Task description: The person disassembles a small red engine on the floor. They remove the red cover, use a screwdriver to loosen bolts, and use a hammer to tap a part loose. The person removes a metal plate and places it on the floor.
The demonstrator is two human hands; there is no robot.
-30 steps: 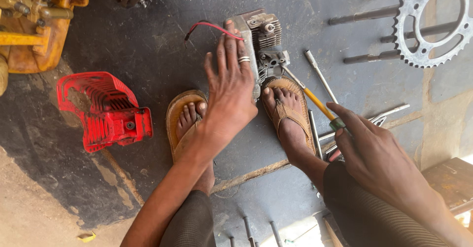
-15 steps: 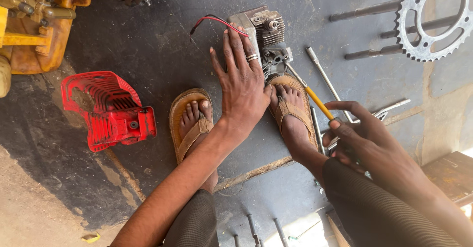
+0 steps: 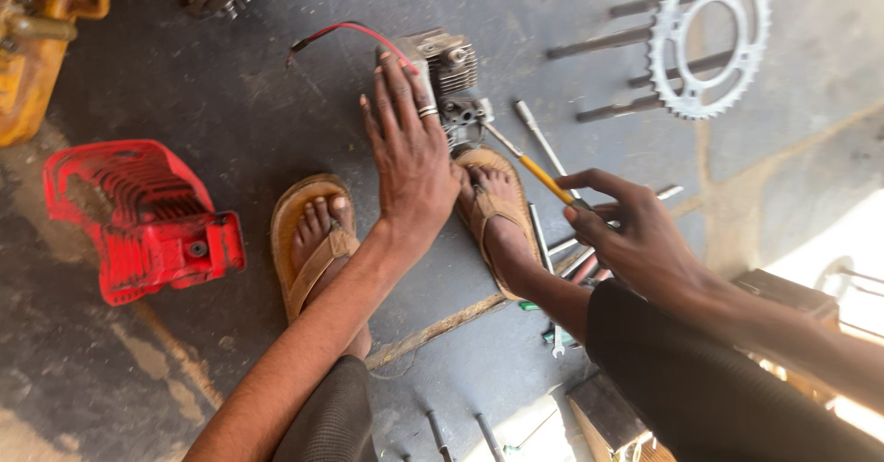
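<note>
Shifted closer, the right hand [image 3: 635, 236] grips a yellow-handled screwdriver [image 3: 529, 163]; the small grey metal engine [image 3: 451, 80] is steadied by the flat, open-fingered left hand [image 3: 410, 153].

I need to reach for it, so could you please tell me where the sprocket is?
The sprocket lies at the upper right of the head view, on the floor over some metal rods, right of the small engine.

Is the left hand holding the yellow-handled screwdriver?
No, the left hand lies flat on the small engine, while the right hand grips the yellow-handled screwdriver.
</note>
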